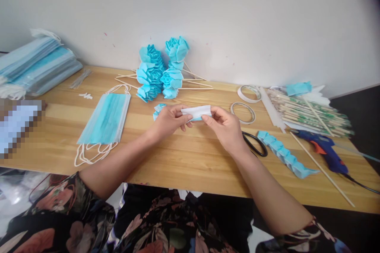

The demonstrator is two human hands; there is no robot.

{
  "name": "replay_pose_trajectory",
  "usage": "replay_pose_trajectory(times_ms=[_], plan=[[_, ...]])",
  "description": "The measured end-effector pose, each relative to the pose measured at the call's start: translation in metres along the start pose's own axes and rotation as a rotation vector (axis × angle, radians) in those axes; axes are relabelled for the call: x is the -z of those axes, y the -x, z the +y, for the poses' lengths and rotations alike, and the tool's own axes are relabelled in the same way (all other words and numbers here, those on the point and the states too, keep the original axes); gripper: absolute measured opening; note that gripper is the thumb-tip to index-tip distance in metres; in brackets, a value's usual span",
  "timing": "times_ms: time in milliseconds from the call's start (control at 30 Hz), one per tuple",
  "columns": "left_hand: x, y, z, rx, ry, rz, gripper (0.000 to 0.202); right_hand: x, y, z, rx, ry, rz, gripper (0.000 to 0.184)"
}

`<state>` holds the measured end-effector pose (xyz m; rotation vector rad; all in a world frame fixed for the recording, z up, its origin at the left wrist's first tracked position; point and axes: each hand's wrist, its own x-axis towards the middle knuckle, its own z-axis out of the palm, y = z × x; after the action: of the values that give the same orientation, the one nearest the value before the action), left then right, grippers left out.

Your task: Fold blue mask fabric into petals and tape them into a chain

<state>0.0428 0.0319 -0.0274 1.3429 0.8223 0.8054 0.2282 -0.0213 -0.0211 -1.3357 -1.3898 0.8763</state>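
Between my two hands, above the middle of the table, is a small folded piece of white and blue mask fabric (196, 111). My left hand (171, 119) pinches its left end, thumb in front. The right end is gripped by my right hand (222, 124) in the same way. Partly hidden behind my left hand lies a small folded blue piece (158, 110). A pair of scissors (255, 144) with black handles rests beside my right wrist, its blades out of sight. To its right stretches a pleated blue strip (286, 155).
Blue fabric flowers (151, 73) on sticks lie against the wall. Face masks (103, 118) are stacked at left, with more mask packs (38, 65) behind. Two tape rolls (249, 94), bundled chopsticks (317, 114), a blue glue gun (325, 150) and a thin stick (323, 172) occupy the right.
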Motion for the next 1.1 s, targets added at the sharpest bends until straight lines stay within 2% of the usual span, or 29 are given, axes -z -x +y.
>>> replay_pose_trajectory(times_ms=[200,433,667,833,967,1100], plan=[[-0.0009,-0.0008,0.0007,0.023,-0.017,0.008,0.028,0.0007,0.0,0.0017,0.011,0.01,0.007,0.017],[-0.0018,-0.0012,0.0013,0.011,-0.06,0.039,0.033,-0.0011,-0.0001,0.0036,0.033,0.042,0.015,0.02],[0.001,0.0002,0.0021,0.04,-0.08,-0.045,0.037,-0.0016,0.0004,0.0043,0.051,0.081,0.009,0.019],[-0.001,0.0004,0.001,0.081,-0.113,-0.021,0.024,-0.0018,0.0007,0.0047,0.05,0.075,0.017,0.019],[-0.0027,0.0004,0.004,0.146,-0.163,0.01,0.025,-0.0015,0.0007,0.0051,0.046,0.083,0.023,0.02],[-0.0019,0.0002,0.003,0.148,-0.179,0.007,0.022,-0.0011,0.0003,0.006,0.054,0.086,0.026,0.02]])
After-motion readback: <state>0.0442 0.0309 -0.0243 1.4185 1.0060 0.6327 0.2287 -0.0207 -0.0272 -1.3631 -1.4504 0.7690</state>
